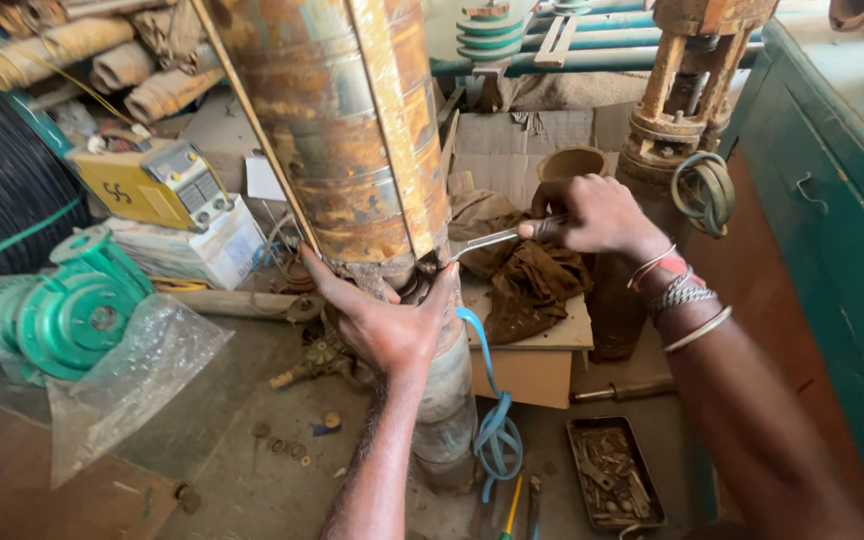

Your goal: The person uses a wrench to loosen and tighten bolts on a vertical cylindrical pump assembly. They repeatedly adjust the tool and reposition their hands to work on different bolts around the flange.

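The right hand [597, 215] has its fingers closed tight round the handle of a flat metal tool [492, 240], whose tip reaches into the joint at the lower end of the rusty pump cylinder [352, 130]. The left hand [387, 320] is spread open beneath that joint, palm against the body, thumb and fingers cupping it without closing on anything. The cylinder stands tilted on the workshop floor, its lower section running down past a blue strap [492, 420].

The tool tip sits just beside the left fingertips, so a slip under force could drive it into them; flaking rust makes such a slip likelier, I judge. The heavy cylinder, steadied by one open palm, could also lean or roll.

What the tip bears on is hidden behind the left hand, and whether it is a spanner or a blade I cannot tell. The cylinder's top is cut off by the frame. Nearby lie a brown rag [532, 285] on a wooden desk [532, 365], a tray of small parts [612, 475], and a green pump [62, 310]
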